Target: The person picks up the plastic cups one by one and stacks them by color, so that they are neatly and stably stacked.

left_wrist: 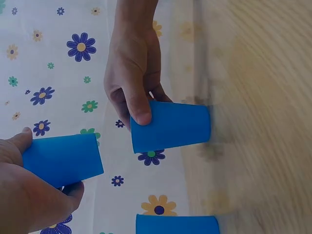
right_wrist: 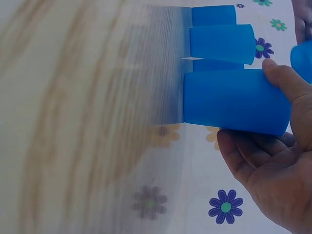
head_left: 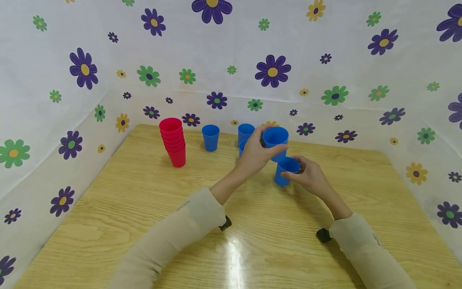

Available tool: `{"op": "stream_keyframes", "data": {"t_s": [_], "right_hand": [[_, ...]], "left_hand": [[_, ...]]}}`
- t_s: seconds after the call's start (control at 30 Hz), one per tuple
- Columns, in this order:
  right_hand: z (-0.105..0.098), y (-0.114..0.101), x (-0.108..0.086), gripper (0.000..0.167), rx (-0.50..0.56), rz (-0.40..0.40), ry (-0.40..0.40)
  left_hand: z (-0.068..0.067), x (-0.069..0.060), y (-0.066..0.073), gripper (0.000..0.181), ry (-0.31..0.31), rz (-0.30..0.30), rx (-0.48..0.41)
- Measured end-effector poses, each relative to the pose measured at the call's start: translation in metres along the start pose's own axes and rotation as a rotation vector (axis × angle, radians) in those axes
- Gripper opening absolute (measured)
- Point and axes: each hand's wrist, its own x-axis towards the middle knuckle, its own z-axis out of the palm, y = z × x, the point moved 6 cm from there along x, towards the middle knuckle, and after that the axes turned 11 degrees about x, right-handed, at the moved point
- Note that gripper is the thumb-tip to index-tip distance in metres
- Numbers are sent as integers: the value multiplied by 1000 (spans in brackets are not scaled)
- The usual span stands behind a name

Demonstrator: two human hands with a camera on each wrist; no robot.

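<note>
My left hand (head_left: 254,154) holds a blue cup (head_left: 276,137) above the table, thumb on the near side. Below it and slightly right, my right hand (head_left: 311,176) grips another blue cup (head_left: 282,175) near its rim. That cup stands upright, its base at or very close to the tabletop. In the left wrist view, the left hand's cup (left_wrist: 63,158) is farther from the table than the right hand's cup (left_wrist: 170,126). The right wrist view shows fingers and thumb on opposite sides of the right hand's cup (right_wrist: 234,100).
A stack of red cups (head_left: 173,142) stands on the wooden table (head_left: 144,192) at the left. One blue cup (head_left: 211,137) stands alone at the back. Two more, a rear cup (head_left: 246,132) and a partly hidden cup (head_left: 242,147), are behind my left hand. Flowered cloth (head_left: 231,52) surrounds the table.
</note>
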Motion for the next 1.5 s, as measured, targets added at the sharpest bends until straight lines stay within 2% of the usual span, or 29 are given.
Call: {"op": "stream_keyframes", "data": {"t_s": [0.23,0.47,0.8,1.0,1.17,1.23,1.33,1.5], "right_hand": [[2,1,1,62,17,-8,-3],[4,0,2,61,21,-21,-18],[4,0,2,68,19,-28,-22],[4,-1,2,63,10,-37,-19],[3,-2,2,45,-25,-32,4],[2,-1,2,42,-22,-20,7],[3,-1,2,48,-4,-11,4],[2,-1,1,53,18,5,10]], "left_hand": [[14,7,8,74,-7,30,-5],[28,12,-1,75,-21,10,-5],[43,12,-14,73,-83,-12,45],[47,11,-21,80,-121,-13,65],[52,9,-25,87,-164,-8,93],[51,8,-27,85,-155,-7,97],[49,7,-29,80,-130,-11,100],[38,7,-31,73,-94,0,138]]}}
